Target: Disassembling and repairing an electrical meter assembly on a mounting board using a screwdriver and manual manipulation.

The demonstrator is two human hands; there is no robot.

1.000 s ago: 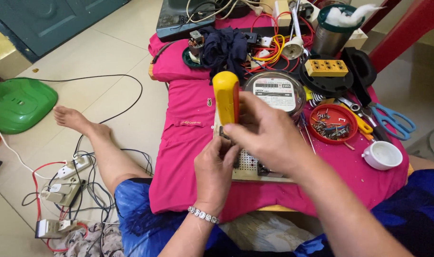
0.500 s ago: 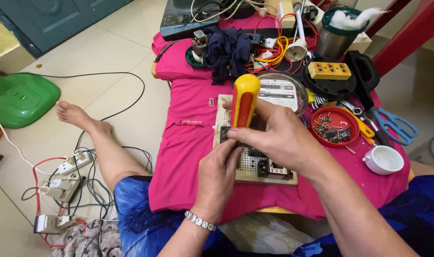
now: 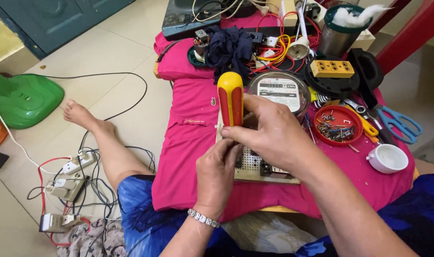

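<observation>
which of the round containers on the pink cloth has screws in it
The red dish, right of the hands: it holds a heap of small screws and metal bits. The white cup nearer the table edge looks empty.

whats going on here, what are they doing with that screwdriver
A person sits at a low table draped in pink cloth. The right hand grips a yellow and red handled screwdriver, held upright over a pale perforated circuit board. The left hand is at the board's near edge, beside the tool's shaft. A round electricity meter lies just behind.
</observation>
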